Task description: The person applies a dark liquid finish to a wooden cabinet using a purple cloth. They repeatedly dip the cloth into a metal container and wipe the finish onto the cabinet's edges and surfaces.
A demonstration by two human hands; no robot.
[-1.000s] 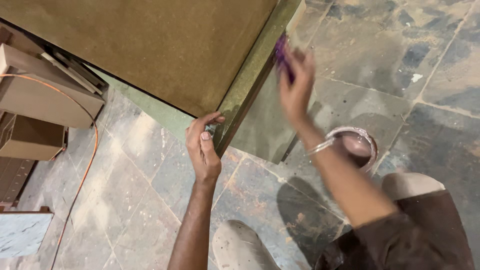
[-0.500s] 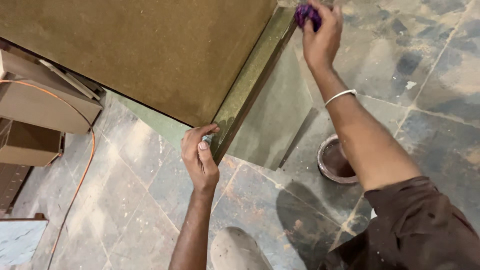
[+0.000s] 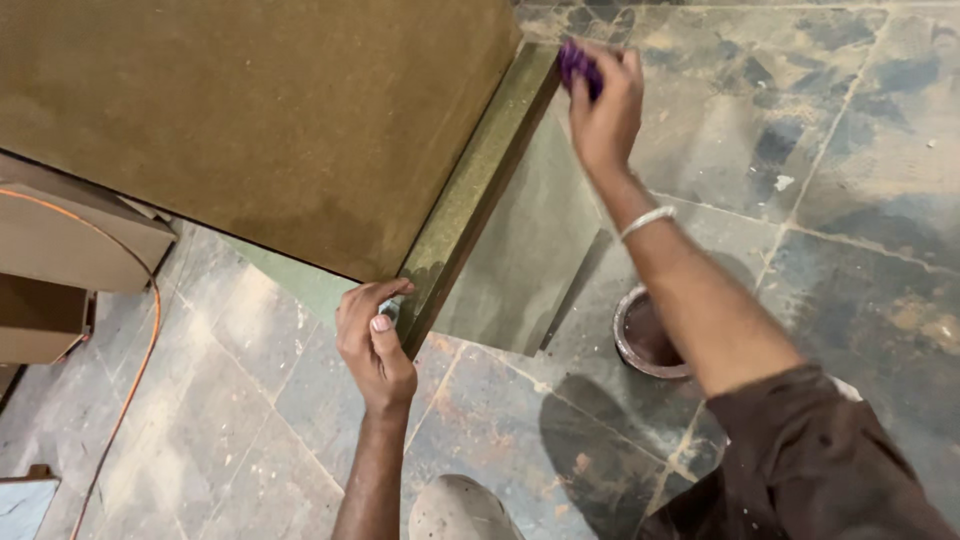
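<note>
- The right hand [image 3: 605, 110] has slid left along the board's far end since the earlier frame, fingers clamped on a purple rag [image 3: 577, 62] pressed against the green edge [image 3: 480, 190].
- The left hand [image 3: 372, 345] pinches the fibreboard panel's [image 3: 260, 120] near corner, steadying it.
- A round tin [image 3: 645, 335] sits on the tiled floor [image 3: 850, 200], right of the panel.

A round tin [image 3: 648, 338] with a dark inside stands on the stone floor [image 3: 860, 150], just beside the lower edge of the leaning panel's shadow. The floor is laid in large grey-green tiles, dusty and blotched, with pale joints running across it. An orange cable [image 3: 140, 340] curves over the tiles at the left. Beside it, at the left edge, brown boards [image 3: 70, 250] lie stacked on one another. A pale slab corner [image 3: 22, 505] shows in the bottom left corner. A grey shoe tip [image 3: 462, 510] rests on the floor at the bottom edge.
</note>
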